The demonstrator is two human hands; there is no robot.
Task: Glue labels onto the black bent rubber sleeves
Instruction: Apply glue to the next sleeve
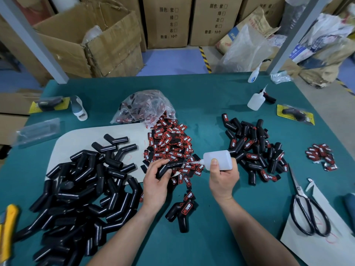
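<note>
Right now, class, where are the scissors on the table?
In the head view the scissors lie near the right edge, partly on a white sheet, right of the right hand.

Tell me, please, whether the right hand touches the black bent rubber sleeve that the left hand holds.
Apart. The head view shows red-and-black labels in the gap between the right hand and the black bent rubber sleeve.

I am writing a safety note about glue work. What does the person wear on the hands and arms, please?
Nothing that shows. The left hand and the right hand are bare: no gloves, no visible ring. The left forearm and the right forearm are also bare, with no sleeve, watch or bracelet in the picture.
</note>
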